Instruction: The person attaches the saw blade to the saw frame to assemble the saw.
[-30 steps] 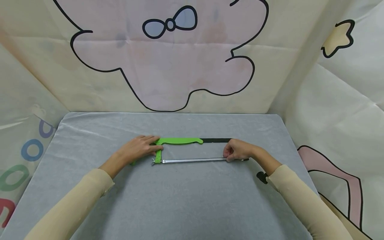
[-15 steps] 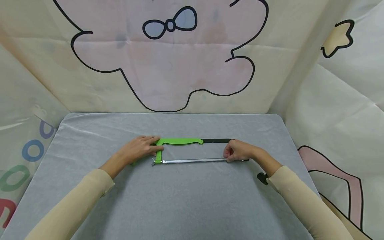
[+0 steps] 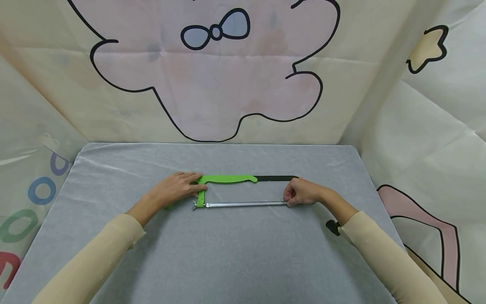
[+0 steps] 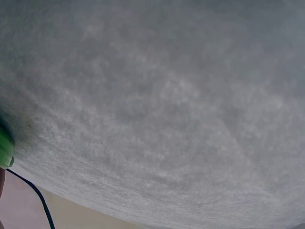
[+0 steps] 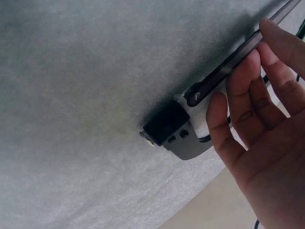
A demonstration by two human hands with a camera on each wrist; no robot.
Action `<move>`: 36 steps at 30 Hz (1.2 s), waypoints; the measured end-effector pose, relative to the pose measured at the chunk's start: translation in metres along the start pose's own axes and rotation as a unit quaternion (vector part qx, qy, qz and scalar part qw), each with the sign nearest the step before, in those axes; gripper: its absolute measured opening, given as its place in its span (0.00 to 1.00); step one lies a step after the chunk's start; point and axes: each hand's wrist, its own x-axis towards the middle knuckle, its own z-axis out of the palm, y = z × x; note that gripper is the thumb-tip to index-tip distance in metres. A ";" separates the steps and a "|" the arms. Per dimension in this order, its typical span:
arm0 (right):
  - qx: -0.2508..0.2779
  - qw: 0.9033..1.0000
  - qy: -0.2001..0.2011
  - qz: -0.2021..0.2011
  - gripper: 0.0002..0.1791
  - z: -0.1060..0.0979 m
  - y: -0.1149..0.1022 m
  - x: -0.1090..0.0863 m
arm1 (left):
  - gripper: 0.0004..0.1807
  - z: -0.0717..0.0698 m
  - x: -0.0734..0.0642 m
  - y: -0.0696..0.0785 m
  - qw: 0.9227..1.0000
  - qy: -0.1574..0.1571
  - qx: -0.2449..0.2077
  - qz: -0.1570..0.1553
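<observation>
A hacksaw with a green handle frame [image 3: 228,179] and black bar [image 3: 271,178] lies flat on the grey cloth. My left hand [image 3: 178,186] grips its green left end, the thumb over the upright; only a green bit of handle [image 4: 5,148] enters the left wrist view. My right hand [image 3: 303,191] pinches the silver blade [image 3: 247,204] near its right end, between thumb and fingertips. In the right wrist view, the toothed blade [image 5: 228,67] runs to the black end piece [image 5: 167,123] of the frame. Whether the blade's end sits on the pin there, I cannot tell.
The table under the grey cloth [image 3: 243,257] reaches back to a printed curtain [image 3: 220,84]. More printed sheets hang at left and right. A small black object [image 3: 332,227] is at the right sleeve's cuff.
My right hand has shifted slightly right, and the frame's right tip below it is now hidden in the head view. My left hand and the green handle stay in place.
</observation>
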 end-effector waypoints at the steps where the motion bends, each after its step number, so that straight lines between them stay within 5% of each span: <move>1: -0.001 1.000 0.001 -0.001 0.05 0.000 0.000 0.000 | 0.20 0.000 0.000 0.000 1.000 -0.001 0.001 0.000; 36: -0.005 0.999 0.030 -0.016 0.05 0.003 0.007 -0.004 | 0.20 -0.001 -0.001 0.002 1.000 -0.004 0.010 -0.003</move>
